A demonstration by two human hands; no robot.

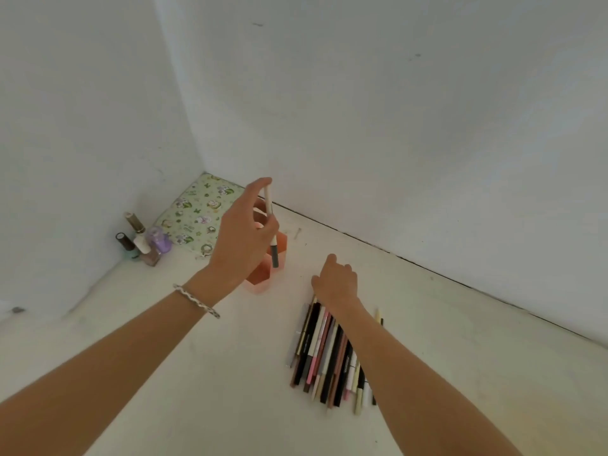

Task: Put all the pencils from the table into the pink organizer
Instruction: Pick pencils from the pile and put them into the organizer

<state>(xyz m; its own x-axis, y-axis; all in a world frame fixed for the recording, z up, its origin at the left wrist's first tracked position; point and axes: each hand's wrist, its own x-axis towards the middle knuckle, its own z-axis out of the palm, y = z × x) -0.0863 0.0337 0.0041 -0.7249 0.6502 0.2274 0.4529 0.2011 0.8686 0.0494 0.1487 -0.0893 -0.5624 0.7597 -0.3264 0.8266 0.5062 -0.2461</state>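
Observation:
My left hand (245,230) holds a cream and grey pencil (272,232) nearly upright, its grey end low, over the pink organizer (266,271). The organizer stands on the white table and is largely hidden behind that hand. To the right, several pencils (325,352) in black, pink, cream and brown lie side by side in a bundle. My right hand (335,279) rests palm down on the far ends of that bundle, fingers curled; whether it grips a pencil is hidden.
A floral green pouch (197,217) lies in the back corner against the walls. Several nail polish bottles (143,241) stand left of it. White walls close the table on the left and at the back. The table's surface (214,373) spreads bare toward me.

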